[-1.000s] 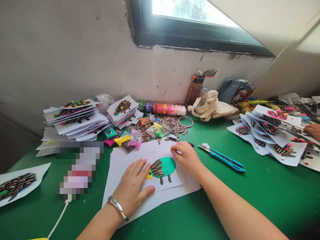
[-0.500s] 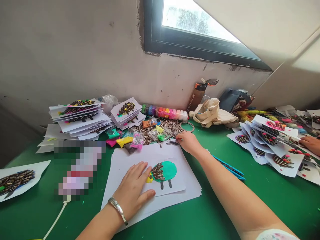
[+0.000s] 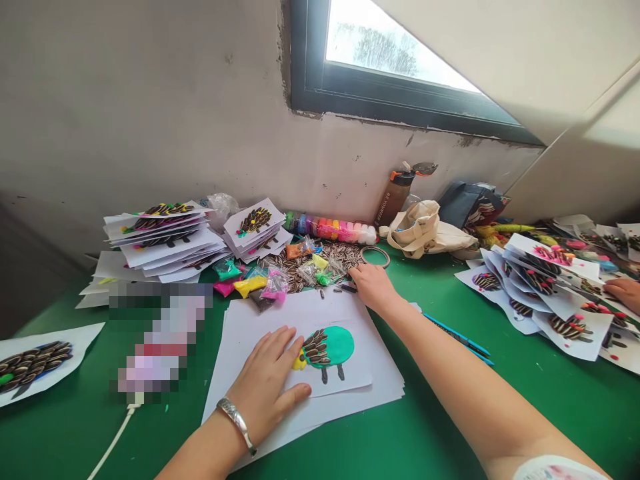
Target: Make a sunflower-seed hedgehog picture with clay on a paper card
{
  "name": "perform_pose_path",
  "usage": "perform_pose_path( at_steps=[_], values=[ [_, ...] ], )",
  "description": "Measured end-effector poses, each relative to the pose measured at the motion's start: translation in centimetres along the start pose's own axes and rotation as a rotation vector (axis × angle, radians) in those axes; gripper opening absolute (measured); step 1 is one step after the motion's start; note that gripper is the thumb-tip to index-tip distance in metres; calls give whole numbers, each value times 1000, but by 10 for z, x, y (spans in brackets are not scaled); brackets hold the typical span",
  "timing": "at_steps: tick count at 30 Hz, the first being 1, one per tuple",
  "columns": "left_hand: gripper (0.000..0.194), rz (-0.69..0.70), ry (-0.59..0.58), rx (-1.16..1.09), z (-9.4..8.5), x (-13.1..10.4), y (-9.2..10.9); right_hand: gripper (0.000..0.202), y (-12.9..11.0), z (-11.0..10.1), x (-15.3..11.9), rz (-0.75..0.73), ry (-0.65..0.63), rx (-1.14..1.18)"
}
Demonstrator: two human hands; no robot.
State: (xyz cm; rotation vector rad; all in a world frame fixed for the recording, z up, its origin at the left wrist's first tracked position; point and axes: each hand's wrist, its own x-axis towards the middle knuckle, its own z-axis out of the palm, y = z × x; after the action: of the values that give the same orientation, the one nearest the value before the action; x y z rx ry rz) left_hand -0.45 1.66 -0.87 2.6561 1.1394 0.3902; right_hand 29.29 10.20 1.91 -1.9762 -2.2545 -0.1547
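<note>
My left hand (image 3: 273,373) lies flat with its fingers apart on a white card (image 3: 350,380), beside a picture made of a teal clay oval (image 3: 341,345), a yellow clay head and two dark legs. Striped seeds (image 3: 316,348) cover the left part of the oval. Under the card is a stack of white paper (image 3: 235,327). My right hand (image 3: 371,285) reaches to the near right edge of a seed pile (image 3: 345,257), its fingers bent down; what they hold, if anything, is hidden.
Finished seed cards stand stacked at the left (image 3: 170,247) and right (image 3: 550,293). Clay packets (image 3: 250,285), a bottle (image 3: 395,193), a cloth bag (image 3: 425,230) and blue pens (image 3: 460,339) lie around. Another person's hand (image 3: 625,292) is at the far right.
My right hand has shifted very slightly left at the seed pile's edge. My left hand stays on the card. The whole view has moved a little.
</note>
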Motion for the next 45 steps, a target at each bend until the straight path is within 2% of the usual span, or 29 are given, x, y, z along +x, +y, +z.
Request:
perform_pose_path(
  at_steps=[4, 7, 8, 10, 12, 16, 21, 26, 36, 45],
  values=[
    [60, -4, 4, -10, -2, 0, 1, 27, 3, -13, -11, 59, 99, 84],
    [60, -16, -21, -13, -4, 1, 2, 27, -8, -24, -36, 109, 183, 246],
    [60, -17, -25, -16, -5, 2, 3, 23, -16, -27, -47, 150, 216, 496],
    [59, -16, -31, -21, -7, 3, 5, 17, -35, -28, -68, 208, 126, 921],
    [58, -16, -40, -16, -8, 4, 6, 15, -54, -26, -84, 210, 41, 1095],
    [57, -8, -55, 2, -9, 4, 6, 11, -75, -15, -94, 93, 38, 994],
    [60, 7, -38, -5, -6, 3, 2, 14, -74, -4, -90, -11, 121, 880],
    [60, 6, -15, -15, -4, 3, 2, 14, -77, -6, -92, -104, 141, 731],
    [61, 0, -22, 0, -3, 1, 2, 15, -78, 4, -96, -195, 193, 495],
    [63, 5, -6, -14, -2, 1, 2, 19, -85, 1, -95, -213, 213, 429]
  ],
)
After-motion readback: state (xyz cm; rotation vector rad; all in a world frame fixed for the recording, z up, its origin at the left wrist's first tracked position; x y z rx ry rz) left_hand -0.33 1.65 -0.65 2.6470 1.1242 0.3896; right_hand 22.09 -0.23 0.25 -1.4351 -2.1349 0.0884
